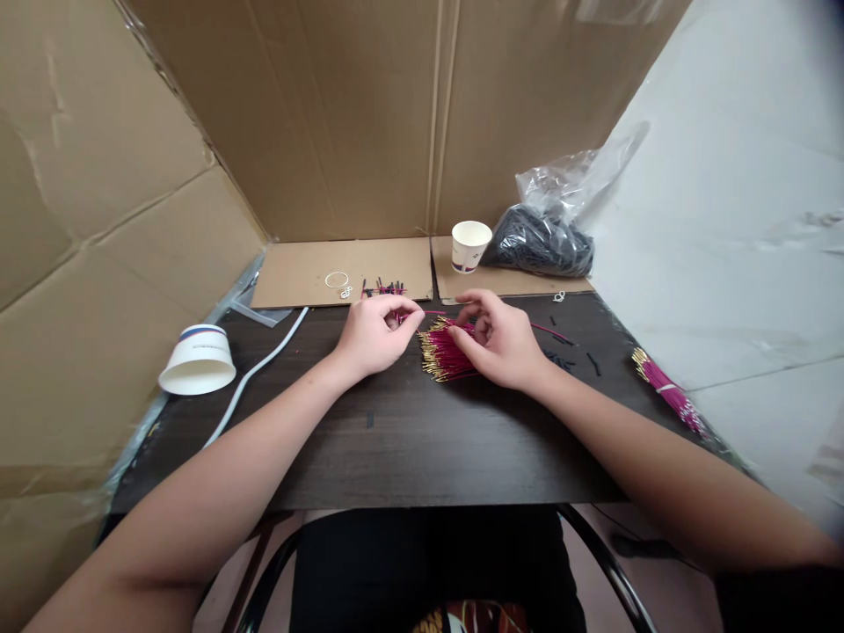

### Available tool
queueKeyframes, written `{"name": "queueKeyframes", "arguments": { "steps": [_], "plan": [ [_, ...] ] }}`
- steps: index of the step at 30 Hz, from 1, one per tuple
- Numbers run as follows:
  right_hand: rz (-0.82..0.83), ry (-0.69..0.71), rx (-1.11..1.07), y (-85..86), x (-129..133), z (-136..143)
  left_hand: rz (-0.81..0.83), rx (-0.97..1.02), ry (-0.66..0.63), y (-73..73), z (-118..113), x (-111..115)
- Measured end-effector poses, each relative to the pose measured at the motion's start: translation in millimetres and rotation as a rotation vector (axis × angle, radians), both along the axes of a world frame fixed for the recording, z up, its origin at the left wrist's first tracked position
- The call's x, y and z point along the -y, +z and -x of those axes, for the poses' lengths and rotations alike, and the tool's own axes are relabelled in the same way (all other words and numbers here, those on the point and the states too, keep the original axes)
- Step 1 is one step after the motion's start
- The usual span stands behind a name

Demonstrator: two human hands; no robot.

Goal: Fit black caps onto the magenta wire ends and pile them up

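Observation:
My left hand (381,334) is at the middle of the dark table, thumb and forefinger pinched at the end of a thin red wire (433,312). To its right, my right hand (496,341) curls over a pile of red wires with gold tips (452,353). Its thumb lies at the pile's top edge; whether the fingers grip a wire is too small to tell. Behind my left hand, more red wires with black sleeves (390,288) lie on a cardboard sheet. Small black tubes (560,360) are scattered to the right of my right hand.
A paper cup (470,246) and a plastic bag of black pieces (544,242) stand at the back. Another cup (198,360) lies at the left beside a white cable (254,369). A tied red wire bundle (667,389) is at the right edge. Cardboard walls (343,123) enclose the table (396,448).

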State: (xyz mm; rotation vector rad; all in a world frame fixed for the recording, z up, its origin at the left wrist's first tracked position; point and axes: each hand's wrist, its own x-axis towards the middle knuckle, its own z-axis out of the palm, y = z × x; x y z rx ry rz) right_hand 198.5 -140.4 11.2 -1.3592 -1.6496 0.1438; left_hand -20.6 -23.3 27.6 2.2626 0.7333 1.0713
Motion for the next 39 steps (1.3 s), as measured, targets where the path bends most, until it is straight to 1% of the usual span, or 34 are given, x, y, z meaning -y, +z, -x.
{"name": "queueKeyframes", "arguments": {
  "steps": [2, 4, 7, 10, 12, 16, 20, 22, 24, 28, 30, 33, 39],
  "plan": [
    [0.018, -0.025, -0.018, 0.1, -0.2, -0.5, 0.011, 0.021, 0.097, 1.6, 3.1, -8.2],
    [0.026, -0.040, -0.026, 0.3, -0.2, -0.9, -0.008, 0.036, 0.231, 3.9, 9.1, -21.1],
    [0.038, -0.027, -0.003, 0.6, 0.4, -0.8, -0.125, -0.003, 0.414, 6.1, 21.3, -44.8],
    [0.042, -0.011, 0.038, 0.3, 1.1, -0.2, -0.160, -0.094, 0.483, 3.3, 30.7, -63.6],
    [0.037, -0.004, 0.061, -0.2, 1.1, -0.1, -0.163, -0.138, 0.481, -0.8, 33.2, -70.3],
    [0.026, 0.017, 0.096, -1.1, 0.0, -0.8, -0.159, -0.176, 0.445, -6.3, 33.8, -75.5],
    [0.013, 0.029, 0.119, -0.5, -0.6, -1.0, -0.140, -0.169, 0.498, -4.9, 35.0, -77.7],
    [0.001, 0.034, 0.137, 0.0, -0.6, -0.7, -0.131, -0.152, 0.494, -3.7, 33.3, -74.4],
    [-0.006, 0.041, 0.154, 0.2, -0.7, -0.3, -0.119, -0.148, 0.475, -3.4, 28.6, -66.6],
    [0.001, 0.044, 0.168, 0.0, -1.4, 0.2, -0.060, -0.205, 0.476, -5.1, 15.7, -45.9],
    [0.008, 0.044, 0.172, 0.1, -1.6, 0.5, -0.053, -0.226, 0.475, -6.4, 10.8, -39.3],
    [0.010, 0.046, 0.178, 0.3, -1.8, 1.0, -0.039, -0.240, 0.478, -8.6, 6.5, -37.4],
    [-0.015, 0.071, 0.173, -0.6, -2.3, 1.1, -0.012, -0.249, 0.498, -11.5, 3.1, -43.1]
  ]
}}
